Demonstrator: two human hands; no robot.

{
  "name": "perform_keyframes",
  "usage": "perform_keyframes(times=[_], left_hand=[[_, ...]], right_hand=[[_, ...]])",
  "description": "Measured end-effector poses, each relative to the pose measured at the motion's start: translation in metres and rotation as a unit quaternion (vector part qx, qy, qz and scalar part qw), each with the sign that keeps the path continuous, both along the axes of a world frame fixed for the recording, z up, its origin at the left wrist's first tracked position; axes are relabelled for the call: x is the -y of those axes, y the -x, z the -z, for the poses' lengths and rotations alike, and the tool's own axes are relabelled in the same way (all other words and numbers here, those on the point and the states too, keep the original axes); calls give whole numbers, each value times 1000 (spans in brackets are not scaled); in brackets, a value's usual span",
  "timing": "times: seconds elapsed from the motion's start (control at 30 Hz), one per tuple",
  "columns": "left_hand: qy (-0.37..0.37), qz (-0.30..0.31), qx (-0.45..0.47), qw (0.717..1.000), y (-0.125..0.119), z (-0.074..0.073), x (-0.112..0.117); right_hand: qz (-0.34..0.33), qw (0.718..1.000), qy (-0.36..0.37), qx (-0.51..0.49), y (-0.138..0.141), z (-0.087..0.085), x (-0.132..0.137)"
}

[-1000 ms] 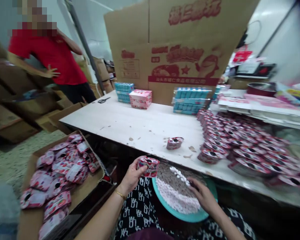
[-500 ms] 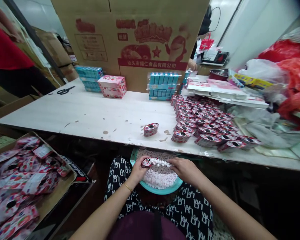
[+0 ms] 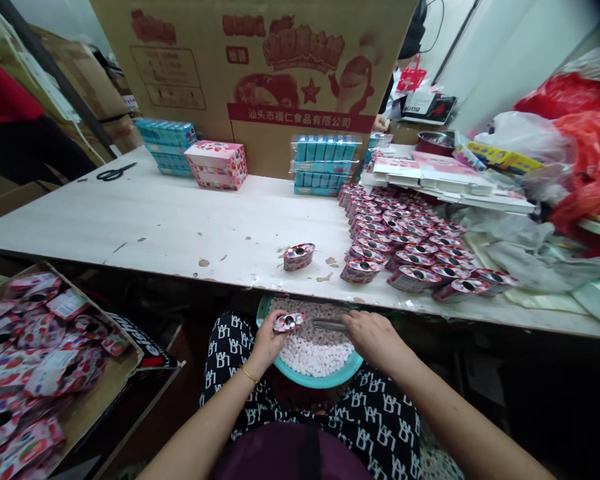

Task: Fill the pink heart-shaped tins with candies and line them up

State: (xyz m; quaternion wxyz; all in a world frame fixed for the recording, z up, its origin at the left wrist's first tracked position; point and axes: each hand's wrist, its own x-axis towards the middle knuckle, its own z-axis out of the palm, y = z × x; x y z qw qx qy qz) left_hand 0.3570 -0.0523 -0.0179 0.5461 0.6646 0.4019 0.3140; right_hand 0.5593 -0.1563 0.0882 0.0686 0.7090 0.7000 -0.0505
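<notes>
My left hand (image 3: pixel 268 341) grips a small oval printed box (image 3: pixel 289 323) with a hole in its top, holding it over a turquoise basin (image 3: pixel 316 382). Small white and pinkish pellets (image 3: pixel 313 355) fill much of that basin, which rests between the knees. In my right hand (image 3: pixel 373 335) is a narrow metal scoop (image 3: pixel 329 325), pointing left toward the box. The scoop's channel shows bare metal. A similar box (image 3: pixel 299 257) stands alone on the table edge ahead.
Rows of upright oval boxes (image 3: pixel 405 257) occupy the table's right side. A carton (image 3: pixel 115 380) of more boxes sits at left. Scissors (image 3: pixel 116 172), a pink strawberry box (image 3: pixel 216 165) and blue packs (image 3: pixel 325 165) lie farther back, before a large cardboard box (image 3: pixel 180 73).
White pellets that filled the scoop have left it. The scoop's tip has drawn slightly back from the box. The camera view has shifted a little.
</notes>
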Motion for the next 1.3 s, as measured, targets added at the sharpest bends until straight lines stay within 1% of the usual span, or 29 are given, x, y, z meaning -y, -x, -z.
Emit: perform_keyframes(times=[0.03, 0.1, 0.17, 0.23, 0.3, 0.37, 0.43, 0.5, 0.57, 0.67, 0.73, 0.8, 0.9, 1.0, 1.17, 1.23, 1.3], left_hand=[[1, -6, 6, 1000, 4, -1, -2], [8, -22, 15, 1000, 13, -2, -7], [18, -44, 22, 999, 22, -1, -9], [24, -65, 25, 997, 30, -1, -10], [30, -81, 24, 996, 38, 0, -10], [36, -96, 18, 995, 45, -1, -10], [38, -108, 12, 993, 50, -2, -10], [31, -116, 6, 993, 51, -2, -11], [20, -109, 0, 994, 47, -1, -10], [-5, -72, -5, 997, 30, 3, -6], [-29, -42, -17, 999, 15, 5, -2], [-49, -19, -28, 998, 3, 7, 1], [-68, 1, -32, 997, -9, 8, 6], [-74, 4, -33, 997, -10, 9, 8], [-62, -3, -26, 998, -7, 9, 8], [-33, -18, -17, 999, -4, 7, 9], [19, -31, 3, 999, 0, 2, 10]], right_hand=[[27, 999, 14, -18, -5, 14, 3], [93, 991, 57, -75, -5, 50, 2], [143, 975, 101, -134, 9, 88, -5], [158, 965, 115, -173, 30, 120, -18], [160, 960, 107, -203, 48, 140, -29], [164, 953, 98, -235, 54, 146, -35], [164, 947, 88, -262, 47, 142, -34], [160, 943, 75, -282, 31, 128, -27], [146, 940, 51, -303, 13, 107, -20], [102, 946, 20, -307, -4, 67, -14], [71, 961, 20, -265, -7, 42, -15], [45, 979, 27, -196, -3, 20, -17], [11, 996, 35, -79, 8, -3, -20], [-17, 999, 41, -2, 21, -15, -21], [-47, 998, 16, 31, 40, -19, -23], [-51, 998, 4, 28, 41, -23, -24], [-45, 999, -11, 16, 36, -29, -23]])
